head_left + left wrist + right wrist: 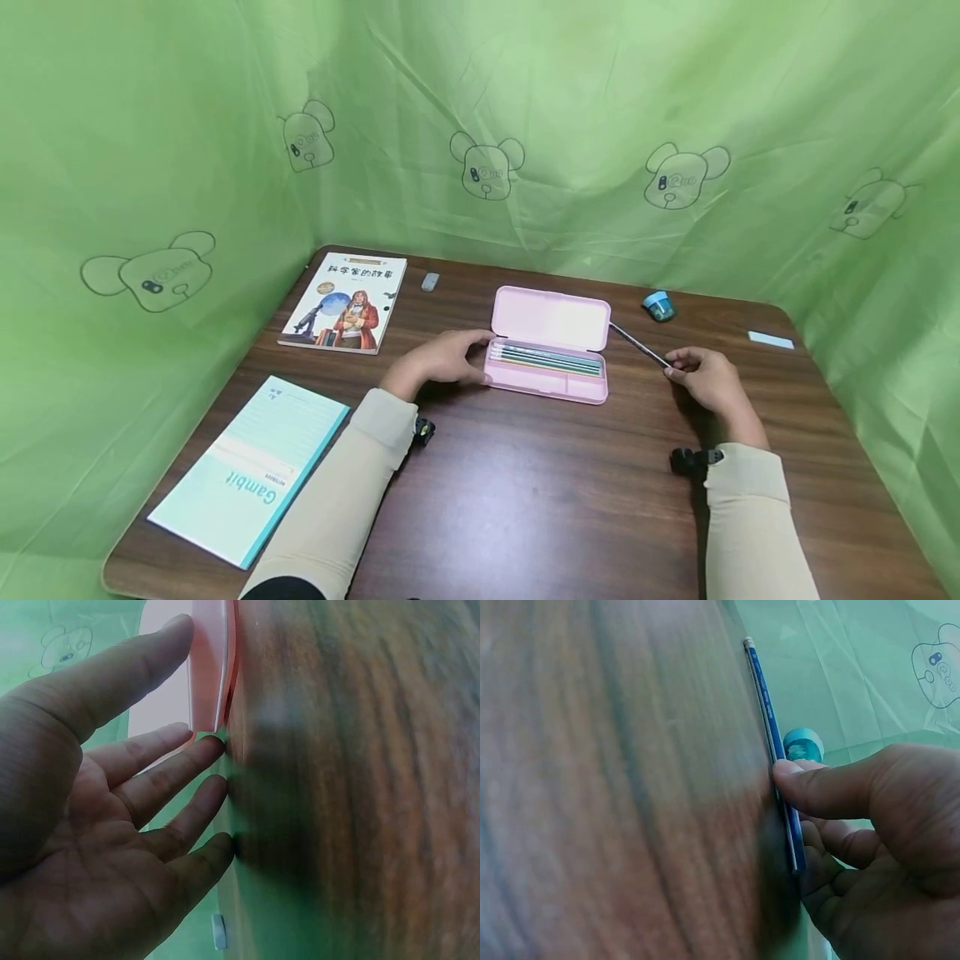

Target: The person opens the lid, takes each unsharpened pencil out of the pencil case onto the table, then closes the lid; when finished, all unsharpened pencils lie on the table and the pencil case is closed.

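A pink pencil case (551, 319) lies with its lid raised on the table, several pencils (546, 360) side by side in its tray. My left hand (444, 357) is at the case's left end. In the left wrist view its thumb (139, 671) lies against the case's side wall (208, 660), and its other fingers stretch out loosely near the corner. To the right of the case, my right hand (707, 379) pinches a dark blue pencil (759, 682) between thumb and fingers. The pencil's far end points toward the case's lid.
A small blue pot (659, 306) stands behind the right hand, with a pale blue strip (770, 340) farther right. A grey eraser (430, 282) lies at the back left beside a picture-covered book (341, 308). A notebook (247, 467) lies by the left forearm. Green curtains enclose the table.
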`<state>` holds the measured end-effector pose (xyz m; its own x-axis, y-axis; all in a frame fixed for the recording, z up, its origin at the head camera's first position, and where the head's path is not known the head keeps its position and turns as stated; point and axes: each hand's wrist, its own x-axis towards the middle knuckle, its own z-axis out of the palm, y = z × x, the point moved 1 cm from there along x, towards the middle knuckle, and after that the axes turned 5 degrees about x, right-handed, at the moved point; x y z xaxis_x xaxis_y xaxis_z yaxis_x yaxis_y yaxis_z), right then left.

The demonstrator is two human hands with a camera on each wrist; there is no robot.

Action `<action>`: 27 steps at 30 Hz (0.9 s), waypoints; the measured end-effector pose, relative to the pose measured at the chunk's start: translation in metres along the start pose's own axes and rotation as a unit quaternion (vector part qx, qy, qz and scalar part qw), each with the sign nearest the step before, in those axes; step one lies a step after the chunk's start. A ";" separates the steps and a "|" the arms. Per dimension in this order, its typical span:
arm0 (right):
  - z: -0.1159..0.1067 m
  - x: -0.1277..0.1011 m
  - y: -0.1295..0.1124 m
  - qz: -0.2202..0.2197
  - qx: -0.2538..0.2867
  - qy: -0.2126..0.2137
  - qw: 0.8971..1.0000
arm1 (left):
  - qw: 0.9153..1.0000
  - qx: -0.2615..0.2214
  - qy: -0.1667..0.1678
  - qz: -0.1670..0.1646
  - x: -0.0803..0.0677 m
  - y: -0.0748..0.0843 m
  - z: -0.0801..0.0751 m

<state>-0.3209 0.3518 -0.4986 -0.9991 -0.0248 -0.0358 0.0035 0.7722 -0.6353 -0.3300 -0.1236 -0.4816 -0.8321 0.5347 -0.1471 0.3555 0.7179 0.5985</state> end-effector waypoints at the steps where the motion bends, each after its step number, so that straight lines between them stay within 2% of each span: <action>1: 0.000 0.000 -0.001 -0.003 -0.001 -0.001 1.000 | 1.000 -0.002 -0.001 -0.002 0.000 0.000 0.000; 5: -0.003 -0.001 -0.013 -0.024 -0.003 0.002 1.000 | 1.000 -0.008 0.001 -0.004 -0.002 0.001 0.000; 9: 0.000 -0.003 -0.043 -0.043 0.023 -0.005 0.999 | 1.000 -0.007 0.004 -0.004 -0.002 0.001 -0.002; 15: 0.035 -0.006 -0.094 -0.112 0.067 -0.058 0.990 | 1.000 -0.005 0.005 0.004 -0.003 -0.002 -0.001; 17: 0.049 -0.006 -0.104 -0.132 0.058 -0.080 0.986 | 1.000 -0.005 0.005 0.007 -0.003 -0.003 0.000; 20: 0.064 -0.007 -0.110 -0.151 0.018 -0.096 0.984 | 1.000 -0.008 0.004 0.008 -0.002 -0.005 0.003; 23: 0.071 -0.007 -0.110 -0.160 -0.021 -0.104 0.981 | 1.000 -0.013 0.005 0.008 -0.001 -0.005 0.004; 27: 0.073 -0.007 -0.109 -0.168 -0.040 -0.109 0.979 | 1.000 -0.015 0.005 0.010 0.000 -0.004 0.004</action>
<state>-0.3107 0.2213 -0.4856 -0.9104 -0.4138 -0.0042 -0.3355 0.7440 -0.5779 -0.3297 -0.1252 -0.4869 -0.8293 0.5439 -0.1280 0.3587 0.6939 0.6244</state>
